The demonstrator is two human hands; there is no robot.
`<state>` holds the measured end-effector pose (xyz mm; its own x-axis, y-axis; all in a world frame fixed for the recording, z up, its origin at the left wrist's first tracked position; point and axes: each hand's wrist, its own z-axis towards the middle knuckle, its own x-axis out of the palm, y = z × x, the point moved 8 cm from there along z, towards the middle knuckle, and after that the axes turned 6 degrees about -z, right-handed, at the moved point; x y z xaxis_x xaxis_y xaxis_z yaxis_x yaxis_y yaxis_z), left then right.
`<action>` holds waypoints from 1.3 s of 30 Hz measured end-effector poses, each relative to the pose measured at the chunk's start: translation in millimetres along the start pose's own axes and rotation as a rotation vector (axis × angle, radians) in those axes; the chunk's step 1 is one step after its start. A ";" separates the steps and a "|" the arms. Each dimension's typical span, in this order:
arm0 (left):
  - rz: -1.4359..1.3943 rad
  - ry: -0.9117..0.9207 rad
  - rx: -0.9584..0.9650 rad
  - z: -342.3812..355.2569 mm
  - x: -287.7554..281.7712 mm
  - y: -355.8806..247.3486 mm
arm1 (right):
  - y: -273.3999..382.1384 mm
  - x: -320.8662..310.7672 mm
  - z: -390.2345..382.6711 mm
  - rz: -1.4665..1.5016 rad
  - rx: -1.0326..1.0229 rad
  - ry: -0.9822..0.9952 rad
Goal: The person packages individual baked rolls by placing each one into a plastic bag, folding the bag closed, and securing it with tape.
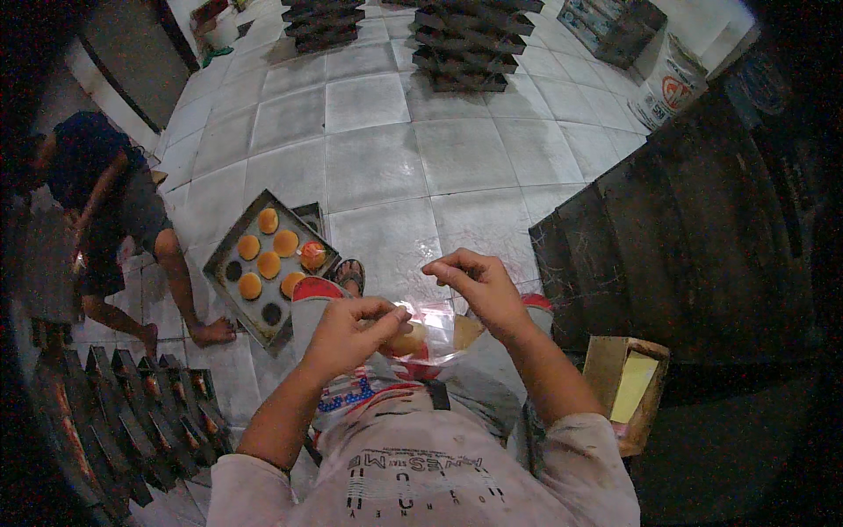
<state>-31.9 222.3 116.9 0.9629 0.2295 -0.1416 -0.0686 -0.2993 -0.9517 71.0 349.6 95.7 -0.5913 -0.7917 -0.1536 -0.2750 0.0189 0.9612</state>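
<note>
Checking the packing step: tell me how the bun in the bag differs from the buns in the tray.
The bagged bun sits inside a clear plastic bag held by both hands, left hand and right hand; the tray buns lie bare in a dark tray on the floor. Both look round and golden.

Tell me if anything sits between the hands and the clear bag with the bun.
Nothing visible does: left hand and right hand both pinch the clear plastic bag, and the bun sits inside it.

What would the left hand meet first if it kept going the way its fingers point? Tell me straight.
The left hand points right, its fingers pinching the clear plastic bag with a round bun inside. Past the bag, the right hand would likely be next, though depth is unclear.
</note>
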 end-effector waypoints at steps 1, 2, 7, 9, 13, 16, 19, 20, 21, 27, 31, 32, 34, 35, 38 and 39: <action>-0.009 -0.011 -0.020 0.0 -0.3 -0.7 | -0.4 2.2 -1.9 -0.018 -0.014 0.077; -0.019 -0.023 -0.044 -0.4 -0.6 0.9 | 0.9 11.0 -6.5 0.056 0.004 0.146; 0.321 -0.110 0.311 0.4 6.5 -21.1 | 4.8 36.8 -19.7 0.211 0.037 0.279; 0.429 -0.132 0.461 -1.0 11.8 -29.9 | 1.1 36.5 -21.8 0.259 0.060 0.251; 0.402 -0.081 0.443 1.9 19.7 -34.1 | -8.5 26.5 -23.2 0.195 0.046 0.175; 0.378 -0.037 0.414 4.5 24.0 -30.6 | -8.2 14.0 -20.3 0.126 0.009 0.124; 0.194 -0.051 0.283 2.6 18.5 -23.0 | -27.3 -18.9 -14.8 0.101 -0.044 0.042; 0.109 -0.071 0.212 -0.1 14.3 -17.1 | -46.7 -47.8 -8.9 0.125 -0.023 -0.032; -0.098 -0.151 0.158 -0.3 0.7 -6.8 | -65.6 -82.7 -5.2 0.148 -0.002 -0.111; -0.854 -0.362 0.002 3.3 -26.8 43.8 | -87.1 -138.6 -16.5 -0.589 0.036 -0.374; -0.914 -0.469 0.085 -4.6 -32.8 46.2 | -8.0 -19.1 -9.7 -0.033 -0.030 0.045; -0.895 -0.501 0.094 -7.8 -33.7 44.2 | 6.4 0.3 -4.4 -0.101 -0.110 0.077; -0.935 -0.499 0.139 -9.6 -37.2 39.7 | 20.1 27.5 13.3 -0.104 -0.163 0.076; -0.952 -0.504 0.163 -12.5 -42.3 39.0 | 19.1 38.9 26.3 -0.035 -0.139 0.051; -0.851 -0.773 0.316 -41.5 -97.0 41.2 | 26.8 54.8 56.8 0.224 -0.193 -0.073; -0.519 -0.887 0.173 -58.6 -115.6 57.1 | 24.3 63.6 57.7 0.097 -0.207 -0.071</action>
<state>-131.9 124.4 94.9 0.3522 0.9113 0.2134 0.1953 0.1514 -0.9690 -17.1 335.0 96.1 -0.6615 -0.7470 -0.0670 -0.0573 -0.0388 0.9976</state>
